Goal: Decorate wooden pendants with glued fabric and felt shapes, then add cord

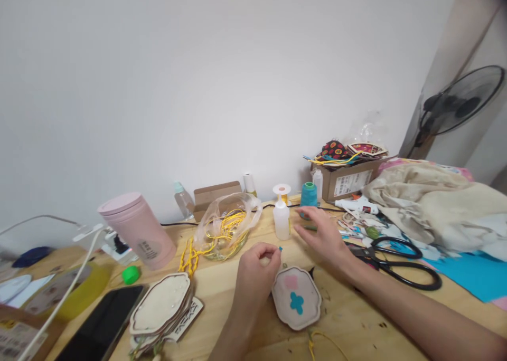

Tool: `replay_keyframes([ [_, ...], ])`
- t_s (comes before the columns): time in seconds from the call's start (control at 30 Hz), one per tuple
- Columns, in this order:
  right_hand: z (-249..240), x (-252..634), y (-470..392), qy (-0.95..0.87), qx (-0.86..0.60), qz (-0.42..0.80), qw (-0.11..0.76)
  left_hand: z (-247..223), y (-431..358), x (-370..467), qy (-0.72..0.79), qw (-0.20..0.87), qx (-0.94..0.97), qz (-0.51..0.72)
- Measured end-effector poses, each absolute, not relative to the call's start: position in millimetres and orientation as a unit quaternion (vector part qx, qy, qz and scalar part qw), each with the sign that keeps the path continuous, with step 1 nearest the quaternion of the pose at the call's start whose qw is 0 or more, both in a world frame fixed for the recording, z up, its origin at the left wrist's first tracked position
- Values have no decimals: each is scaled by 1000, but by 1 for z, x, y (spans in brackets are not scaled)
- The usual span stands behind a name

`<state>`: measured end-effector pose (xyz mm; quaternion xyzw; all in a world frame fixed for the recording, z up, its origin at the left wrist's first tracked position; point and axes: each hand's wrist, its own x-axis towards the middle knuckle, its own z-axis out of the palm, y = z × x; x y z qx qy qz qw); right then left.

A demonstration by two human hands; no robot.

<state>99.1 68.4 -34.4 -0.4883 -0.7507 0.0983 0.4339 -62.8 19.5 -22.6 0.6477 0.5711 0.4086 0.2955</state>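
Observation:
My left hand [259, 266] is closed in a pinch, and a tiny blue piece [281, 249] shows at its fingertips. Just right of a white glue bottle [282, 221], my right hand [320, 234] has its fingers apart, with nothing held in them. Below and between the hands lies a pale scalloped plaque [280, 305] bearing a blue flower-shaped piece [297, 303] and a pink patch [291, 282]. A blue thread spool [309, 193] stands behind my right hand.
Black scissors [390, 263] and fabric scraps lie right. At left are stacked plaques [160, 304], a phone [101, 324] and a pink tumbler [138, 229]. A plastic bag with yellow cord [229, 226] and a filled cardboard box [348, 179] are near the wall.

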Motion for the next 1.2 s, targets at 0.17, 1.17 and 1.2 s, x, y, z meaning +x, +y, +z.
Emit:
replay_keyframes([
  [0.17,-29,83,96,-749,-523,101,394,-23,19,-63,552,302,669,395],
  [1.17,56,173,33,-711,-531,207,412,-27,18,-81,544,292,652,439],
  [1.2,53,167,37,-687,-507,271,444,-25,17,-82,545,289,653,440],
])
